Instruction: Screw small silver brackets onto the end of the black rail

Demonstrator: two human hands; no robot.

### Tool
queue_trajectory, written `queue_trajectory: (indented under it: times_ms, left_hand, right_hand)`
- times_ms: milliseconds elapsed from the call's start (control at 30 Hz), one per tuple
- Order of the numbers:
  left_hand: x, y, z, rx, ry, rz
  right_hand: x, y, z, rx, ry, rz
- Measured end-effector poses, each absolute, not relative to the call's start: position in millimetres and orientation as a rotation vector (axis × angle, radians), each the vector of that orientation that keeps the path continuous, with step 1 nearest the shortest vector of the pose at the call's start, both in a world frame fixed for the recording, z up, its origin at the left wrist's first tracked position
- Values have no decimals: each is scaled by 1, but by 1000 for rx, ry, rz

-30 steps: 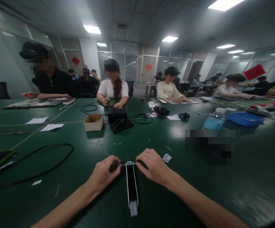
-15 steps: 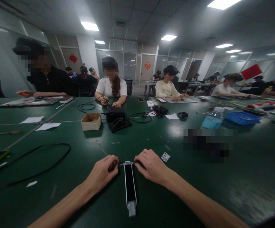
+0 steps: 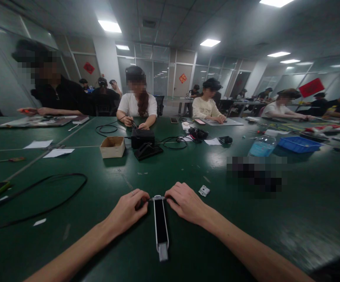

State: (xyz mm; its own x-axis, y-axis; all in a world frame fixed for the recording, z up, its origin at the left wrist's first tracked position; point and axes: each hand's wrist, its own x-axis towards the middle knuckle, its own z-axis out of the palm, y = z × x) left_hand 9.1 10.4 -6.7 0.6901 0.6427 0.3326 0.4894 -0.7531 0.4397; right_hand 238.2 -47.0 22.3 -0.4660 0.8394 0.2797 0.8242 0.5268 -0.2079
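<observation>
A long narrow black device with a silver rim (image 3: 160,227) lies lengthwise on the green table (image 3: 187,172) in front of me. My left hand (image 3: 128,212) is closed in a pinch at the left of its far end, on a thin dark tool whose tip reaches the device. My right hand (image 3: 185,202) is curled at the right of the same end, fingertips pressed against it. A small silver metal piece (image 3: 204,190) lies just right of my right hand.
A black cable loop (image 3: 40,196) lies to the left, a cardboard box (image 3: 112,147) and a black soldering station (image 3: 143,143) further back. A water bottle (image 3: 259,147) and a blue tray (image 3: 299,144) stand at the right. Several people work across the table.
Both hands and the device sit slightly higher in the picture as my head tilts. The grip of both hands at the device's far end is unchanged.
</observation>
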Motion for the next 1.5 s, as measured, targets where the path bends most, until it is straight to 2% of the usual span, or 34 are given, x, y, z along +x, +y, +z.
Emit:
queue_trajectory:
  times_ms: [867,1200,1500]
  left_hand:
    - [10,8,-5,2538,838,640]
    - [10,6,0,2512,897,588]
    - [11,7,3,2521,928,565]
  right_hand:
    - [238,-47,17,-1346,-2411,99]
    - [281,-39,37,-1379,-2228,-354]
    - [268,-41,31,-1425,-2344,-242]
